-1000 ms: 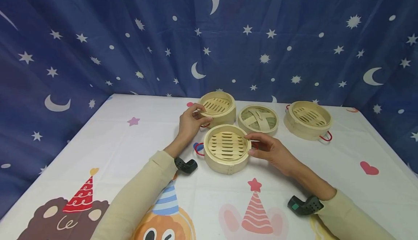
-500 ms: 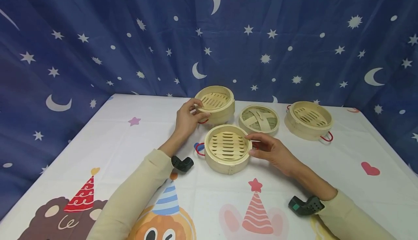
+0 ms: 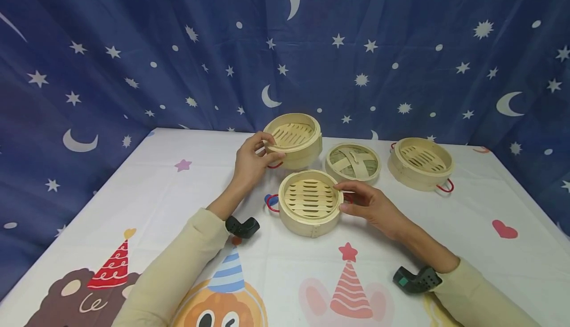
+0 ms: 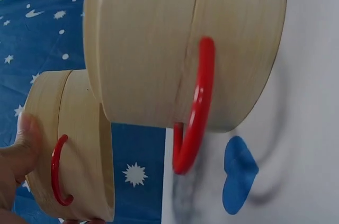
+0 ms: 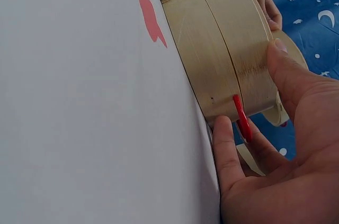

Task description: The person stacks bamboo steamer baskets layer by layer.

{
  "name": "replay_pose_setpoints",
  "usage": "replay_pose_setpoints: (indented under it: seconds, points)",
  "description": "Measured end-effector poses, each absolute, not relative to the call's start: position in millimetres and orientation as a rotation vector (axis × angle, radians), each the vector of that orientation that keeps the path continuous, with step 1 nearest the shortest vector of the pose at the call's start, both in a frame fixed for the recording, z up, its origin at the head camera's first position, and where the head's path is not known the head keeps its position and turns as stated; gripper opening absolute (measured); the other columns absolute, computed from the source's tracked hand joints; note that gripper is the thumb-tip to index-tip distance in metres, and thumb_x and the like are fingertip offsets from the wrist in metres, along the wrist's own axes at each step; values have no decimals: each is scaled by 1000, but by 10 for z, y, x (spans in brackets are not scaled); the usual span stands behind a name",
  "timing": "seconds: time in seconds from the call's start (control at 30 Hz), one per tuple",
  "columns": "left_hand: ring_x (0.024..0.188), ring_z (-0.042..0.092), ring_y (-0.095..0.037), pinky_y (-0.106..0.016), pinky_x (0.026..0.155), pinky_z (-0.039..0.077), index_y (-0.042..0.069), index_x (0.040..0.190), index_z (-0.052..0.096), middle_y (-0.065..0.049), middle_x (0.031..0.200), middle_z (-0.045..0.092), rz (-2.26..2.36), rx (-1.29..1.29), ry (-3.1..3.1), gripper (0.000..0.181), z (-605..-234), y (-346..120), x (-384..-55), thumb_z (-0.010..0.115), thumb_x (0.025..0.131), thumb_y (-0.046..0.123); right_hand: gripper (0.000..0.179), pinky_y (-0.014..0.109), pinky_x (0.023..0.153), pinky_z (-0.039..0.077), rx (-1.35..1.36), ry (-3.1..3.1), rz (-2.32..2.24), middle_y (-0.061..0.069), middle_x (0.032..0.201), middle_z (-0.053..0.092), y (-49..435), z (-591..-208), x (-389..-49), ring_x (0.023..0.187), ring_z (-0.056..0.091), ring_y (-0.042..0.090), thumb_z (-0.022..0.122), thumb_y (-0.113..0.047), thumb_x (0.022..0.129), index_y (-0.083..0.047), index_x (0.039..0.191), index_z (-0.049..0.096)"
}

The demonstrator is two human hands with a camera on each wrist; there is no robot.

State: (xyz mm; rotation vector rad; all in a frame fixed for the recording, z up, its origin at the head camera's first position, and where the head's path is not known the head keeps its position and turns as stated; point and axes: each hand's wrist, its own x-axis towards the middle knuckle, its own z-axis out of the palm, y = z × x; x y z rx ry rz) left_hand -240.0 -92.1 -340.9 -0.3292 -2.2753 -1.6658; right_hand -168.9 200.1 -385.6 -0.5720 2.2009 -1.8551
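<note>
My left hand (image 3: 252, 161) grips the near-left rim of a bamboo steamer basket (image 3: 294, 151) with a red handle and slatted floor. That basket is raised off the table and tilted slightly, as the left wrist view also shows. A second bamboo steamer basket (image 3: 310, 225) stands upright on the table in front of it. My right hand (image 3: 374, 207) holds this one at its right side. In the right wrist view the thumb (image 5: 288, 73) presses its upper rim, and the other fingers lie low by its red handle (image 5: 243, 121).
A woven bamboo lid (image 3: 353, 163) lies behind the front basket. Farther right stands a third steamer basket (image 3: 420, 163) with red handles. A white tablecloth (image 3: 450, 238) with cartoon prints covers the table, and a dark blue curtain (image 3: 329, 79) hangs behind its far edge.
My left hand has raised its steamer basket from the table and shifted it slightly left. The right hand and the front basket have stayed in place.
</note>
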Motion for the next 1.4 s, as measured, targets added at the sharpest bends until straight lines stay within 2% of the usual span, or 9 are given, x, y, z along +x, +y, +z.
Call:
replay_pose_setpoints:
  seconds: [0.33,0.67,0.9,1.4]
  points:
    - [115,49,-30,-43,97,46,9,95,59,-10,115,55,-1673,-351,-2314,30,-3369,-943,-2269,82,76,14,48,24,103,38,-570,2203,-1855,8,134,48,2007,-3861,-1704,127,45,25,72,-9,85,-4,130,54]
    - [115,51,-28,-35,97,46,11,94,59,-8,115,53,-1683,-379,-2336,29,-3383,-983,-2214,82,77,15,50,23,102,39,-556,2201,-1851,8,134,49,2012,-3854,-1708,127,44,24,73,-9,85,-4,130,53]
    - [115,50,-28,-35,97,46,11,94,59,-8,114,53,-1689,-393,-2337,29,-3371,-990,-2201,82,76,15,49,23,101,40,-557,2210,-1842,8,136,47,2021,-3858,-1709,127,44,25,72,-9,85,-5,130,53]
    - [112,53,-25,-37,97,46,11,95,61,-8,123,54,-1705,-410,-2388,27,-3348,-977,-2114,81,77,11,49,23,100,40,-557,2216,-1837,9,135,47,2018,-3866,-1700,127,44,25,72,-10,86,-5,131,53]
